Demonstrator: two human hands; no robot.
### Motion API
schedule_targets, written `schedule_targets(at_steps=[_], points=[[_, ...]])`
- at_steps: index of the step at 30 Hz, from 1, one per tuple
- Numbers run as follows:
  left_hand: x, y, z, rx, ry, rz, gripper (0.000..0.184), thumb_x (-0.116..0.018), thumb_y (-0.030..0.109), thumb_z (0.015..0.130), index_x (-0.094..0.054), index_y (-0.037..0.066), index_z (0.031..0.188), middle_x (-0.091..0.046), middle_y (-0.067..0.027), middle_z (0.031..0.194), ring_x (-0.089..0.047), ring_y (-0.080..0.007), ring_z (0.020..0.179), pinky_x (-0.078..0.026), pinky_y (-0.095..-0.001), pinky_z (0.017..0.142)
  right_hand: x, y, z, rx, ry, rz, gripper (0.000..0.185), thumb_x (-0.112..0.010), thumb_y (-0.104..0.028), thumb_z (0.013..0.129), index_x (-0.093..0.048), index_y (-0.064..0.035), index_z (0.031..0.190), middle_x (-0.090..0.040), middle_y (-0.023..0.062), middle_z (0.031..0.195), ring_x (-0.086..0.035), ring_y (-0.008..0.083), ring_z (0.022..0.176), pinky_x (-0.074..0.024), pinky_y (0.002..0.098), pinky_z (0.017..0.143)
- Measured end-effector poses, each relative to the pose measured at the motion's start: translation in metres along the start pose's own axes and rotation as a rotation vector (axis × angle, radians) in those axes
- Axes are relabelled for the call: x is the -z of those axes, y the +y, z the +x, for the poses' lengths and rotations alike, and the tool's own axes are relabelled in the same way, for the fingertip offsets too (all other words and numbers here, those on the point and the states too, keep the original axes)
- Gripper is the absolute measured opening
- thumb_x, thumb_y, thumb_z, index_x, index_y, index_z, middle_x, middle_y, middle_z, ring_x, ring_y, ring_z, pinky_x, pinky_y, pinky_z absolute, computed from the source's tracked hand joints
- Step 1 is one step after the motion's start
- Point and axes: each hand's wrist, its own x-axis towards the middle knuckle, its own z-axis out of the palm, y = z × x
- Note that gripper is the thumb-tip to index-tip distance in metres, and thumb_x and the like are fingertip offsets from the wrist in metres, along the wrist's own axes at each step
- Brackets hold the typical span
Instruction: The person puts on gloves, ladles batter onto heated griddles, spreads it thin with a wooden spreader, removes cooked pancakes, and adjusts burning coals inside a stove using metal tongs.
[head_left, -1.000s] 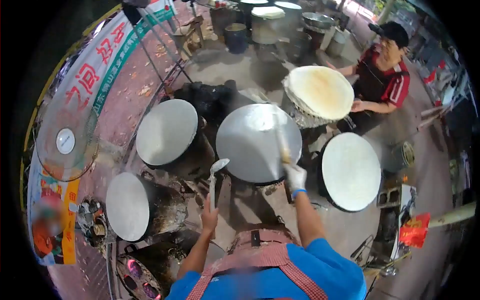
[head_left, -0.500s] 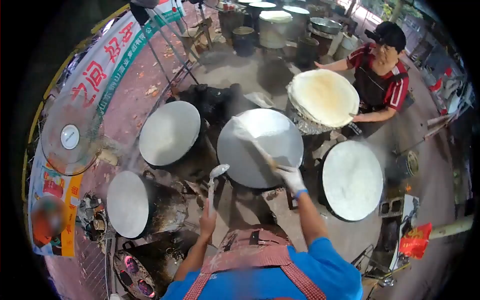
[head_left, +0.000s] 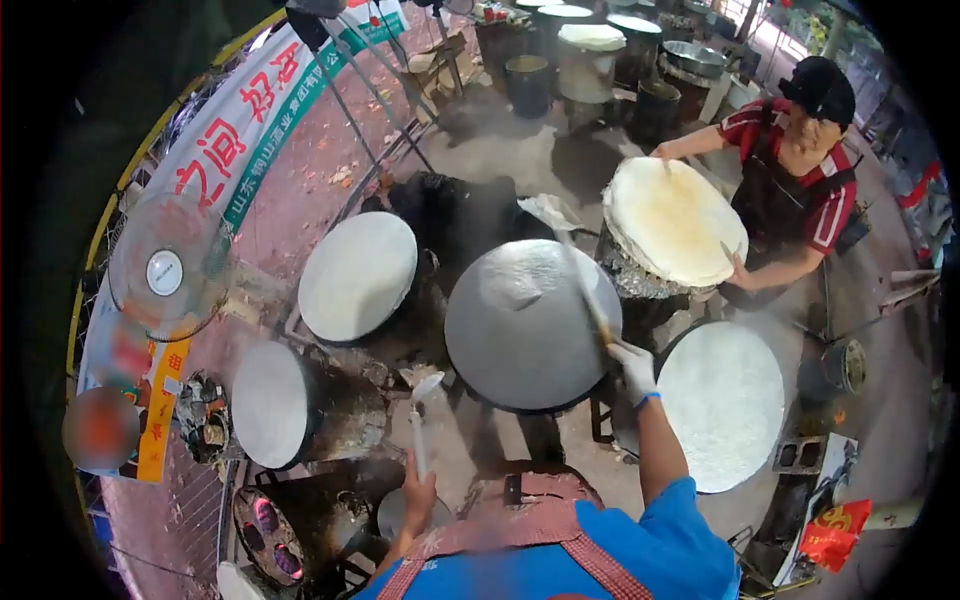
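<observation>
My left hand (head_left: 420,493) is closed round the handle of a ladle (head_left: 420,420), its bowl raised in front of the central griddle. The gloved right hand (head_left: 634,368) grips the wooden handle of a long tool (head_left: 590,290). That tool slants over the right part of the round central griddle (head_left: 530,350), its pale far end near the griddle's back edge. A thin wet-looking patch lies on the back part of the griddle. To the right of my gloved hand is a griddle covered with a whitish layer (head_left: 722,405).
Across from me a person (head_left: 795,165) holds the edge of a stack of flat round sheets (head_left: 675,220). Two more round griddles (head_left: 358,275) (head_left: 270,405) stand at the left. A stove with glowing openings (head_left: 268,535) is at the lower left, a fan (head_left: 165,272) above it.
The long tool has swung from the griddle's left back part to its right back edge, and my right hand has shifted right. The other person's hands have moved onto the sheets. The view has shifted.
</observation>
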Motion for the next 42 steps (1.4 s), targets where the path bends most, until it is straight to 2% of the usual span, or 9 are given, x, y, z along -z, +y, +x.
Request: schedule_targets(at_steps=[5,10,12,14,20,30,32,37,42], points=[[-0.003,-0.005,-0.017,0.458,-0.119,-0.576,0.070,-0.049,0.001,0.078,-0.024,0.014,0.141,-0.046,-0.0029,0.067,-0.039,-0.0091,0.043,-0.030,-0.0248,0.035,-0.005,0.041,0.024,0.010,-0.276,-0.329,0.034,-0.068,-0.018,0.075,-0.065,0.0042,0.100,-0.064,0.0040,0.087,-0.056,0.0113,0.077,-0.0439,0.0241,0.067],[-0.003,-0.022,-0.038,0.580,-0.035,-0.484,0.074,-0.050,-0.003,0.078,-0.020,0.015,0.142,-0.045,-0.0031,0.063,-0.038,-0.0117,0.040,-0.032,-0.0266,0.035,0.011,-0.018,0.052,-0.119,-0.089,-0.264,0.021,-0.064,-0.017,0.076,-0.067,-0.0007,0.088,-0.060,0.0011,0.069,-0.053,0.0098,0.058,-0.0406,0.0241,0.051],[-0.005,-0.029,-0.037,0.638,-0.018,-0.536,0.074,-0.050,-0.004,0.078,-0.020,0.015,0.142,-0.045,-0.0034,0.062,-0.040,-0.0125,0.040,-0.032,-0.0271,0.034,-0.007,0.015,0.068,0.061,-0.314,-0.329,0.020,-0.067,-0.021,0.075,-0.067,-0.0037,0.086,-0.054,-0.0009,0.061,-0.047,0.0084,0.048,-0.0349,0.0241,0.041],[-0.005,-0.032,-0.039,0.674,-0.023,-0.539,0.075,-0.050,-0.004,0.078,-0.020,0.018,0.143,-0.046,-0.0043,0.060,-0.041,-0.0131,0.039,-0.034,-0.0287,0.033,-0.008,0.017,0.049,-0.155,-0.358,-0.439,0.019,-0.068,-0.020,0.074,-0.068,-0.0028,0.082,-0.055,-0.0007,0.063,-0.050,0.0082,0.053,-0.0374,0.0235,0.046],[-0.002,-0.052,-0.059,0.610,0.069,-0.469,0.075,-0.051,-0.005,0.078,-0.021,0.019,0.142,-0.045,-0.0046,0.055,-0.042,-0.0137,0.038,-0.034,-0.0283,0.033,0.022,-0.018,0.102,-0.073,-0.194,-0.294,0.027,-0.065,-0.022,0.076,-0.069,-0.0027,0.095,-0.056,-0.0017,0.062,-0.049,0.0080,0.053,-0.0354,0.0231,0.047],[0.003,-0.053,-0.070,0.659,0.113,-0.641,0.076,-0.051,-0.004,0.078,-0.016,0.018,0.142,-0.043,-0.0048,0.056,-0.043,-0.0145,0.041,-0.035,-0.0287,0.034,0.020,-0.020,0.096,0.110,-0.535,-0.493,0.018,-0.067,-0.021,0.074,-0.069,-0.0048,0.080,-0.054,-0.0015,0.060,-0.045,0.0064,0.046,-0.0324,0.0224,0.040],[-0.002,-0.074,-0.079,0.648,0.146,-0.586,0.075,-0.051,-0.004,0.078,-0.017,0.016,0.142,-0.044,-0.0047,0.057,-0.044,-0.0143,0.041,-0.036,-0.0286,0.035,-0.001,-0.045,0.114,-0.032,-0.276,-0.442,0.018,-0.065,-0.022,0.076,-0.068,-0.0048,0.082,-0.053,-0.0025,0.060,-0.043,0.0059,0.046,-0.0309,0.0212,0.040],[-0.001,-0.074,-0.081,0.600,0.157,-0.440,0.073,-0.050,-0.005,0.076,-0.023,0.016,0.140,-0.043,-0.0052,0.056,-0.043,-0.0149,0.040,-0.034,-0.0296,0.034,0.016,-0.002,0.117,-0.123,-0.619,-0.592,0.019,-0.069,-0.017,0.072,-0.068,-0.0013,0.082,-0.055,0.0001,0.064,-0.047,0.0076,0.051,-0.0358,0.0234,0.045],[-0.002,-0.053,-0.092,0.678,0.274,-0.641,0.064,-0.050,-0.006,0.076,-0.034,0.014,0.134,-0.046,-0.0024,0.058,-0.043,-0.0109,0.040,-0.033,-0.0264,0.032,0.008,-0.038,0.110,-0.092,-0.458,-0.540,0.019,-0.070,-0.021,0.070,-0.067,-0.0036,0.075,-0.060,-0.0002,0.065,-0.050,0.0067,0.051,-0.0350,0.0217,0.043]])
